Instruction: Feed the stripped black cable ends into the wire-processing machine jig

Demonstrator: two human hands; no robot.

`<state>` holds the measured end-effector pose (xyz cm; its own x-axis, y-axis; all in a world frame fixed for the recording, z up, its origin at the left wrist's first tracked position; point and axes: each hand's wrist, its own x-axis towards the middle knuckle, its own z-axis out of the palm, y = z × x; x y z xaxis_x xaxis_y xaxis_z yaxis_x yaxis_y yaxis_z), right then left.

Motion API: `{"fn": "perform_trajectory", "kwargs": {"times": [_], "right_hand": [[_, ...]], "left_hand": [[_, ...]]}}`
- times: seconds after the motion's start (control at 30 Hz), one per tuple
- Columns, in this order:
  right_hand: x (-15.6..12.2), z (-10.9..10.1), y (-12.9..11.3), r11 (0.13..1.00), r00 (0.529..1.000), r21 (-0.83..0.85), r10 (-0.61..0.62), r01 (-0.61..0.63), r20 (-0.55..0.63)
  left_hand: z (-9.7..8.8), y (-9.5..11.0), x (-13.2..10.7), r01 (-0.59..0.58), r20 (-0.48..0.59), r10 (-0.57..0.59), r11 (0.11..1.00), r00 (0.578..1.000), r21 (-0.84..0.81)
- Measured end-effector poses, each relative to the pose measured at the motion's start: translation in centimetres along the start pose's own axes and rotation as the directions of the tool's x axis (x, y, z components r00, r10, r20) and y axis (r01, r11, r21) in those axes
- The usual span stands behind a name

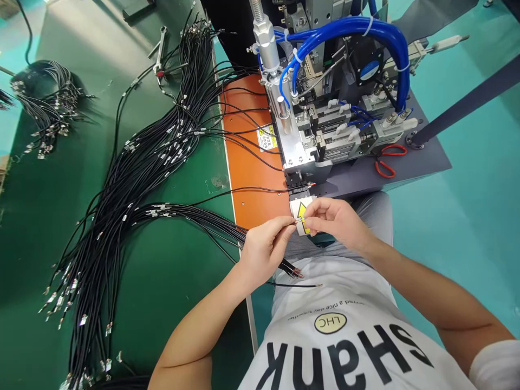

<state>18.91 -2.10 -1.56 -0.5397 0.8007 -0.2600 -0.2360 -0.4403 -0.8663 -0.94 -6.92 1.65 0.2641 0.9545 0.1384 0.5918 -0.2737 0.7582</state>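
Note:
My left hand (264, 250) is closed around a small bunch of black cables (190, 216) that runs from the green table to my lap, their stripped ends sticking out below my palm. Its thumb and forefinger pinch one cable's tip. My right hand (335, 219) meets it, fingers pinched on the same thin wire end (299, 220). Both hands hover just in front of the machine's front slot (300, 187), where another black cable is plugged in.
A large heap of black cables with metal clips (134, 179) spreads over the green table (49, 216). A second bundle (44, 108) lies far left. The machine with blue hoses (345, 81) stands on an orange plate (247, 157). Red scissors (388, 160) lie at its right.

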Motion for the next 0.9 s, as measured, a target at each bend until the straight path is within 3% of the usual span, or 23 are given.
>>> {"fn": "perform_trajectory", "kwargs": {"times": [0.2,0.37,0.5,0.9], "right_hand": [[0.0,0.7,1.3,0.999,0.998,-0.031,-0.019,0.017,-0.064],[-0.3,0.0,0.8,0.999,1.000,-0.043,-0.009,0.010,0.024],[-0.3,-0.3,0.5,0.999,1.000,-0.038,-0.018,0.019,0.021],[0.8,1.5,2.4,0.990,0.989,-0.045,-0.137,0.134,-0.050]], "left_hand": [[0.6,-0.2,-0.3,-0.022,-0.081,0.023,1.000,0.996,0.018],[0.8,-0.4,-0.6,-0.077,-0.107,0.083,0.995,0.991,0.063],[0.8,-0.3,-0.6,-0.082,-0.127,0.091,0.994,0.988,0.076],[1.1,-1.6,-1.2,0.047,-0.107,-0.065,0.985,0.992,-0.163]]}}
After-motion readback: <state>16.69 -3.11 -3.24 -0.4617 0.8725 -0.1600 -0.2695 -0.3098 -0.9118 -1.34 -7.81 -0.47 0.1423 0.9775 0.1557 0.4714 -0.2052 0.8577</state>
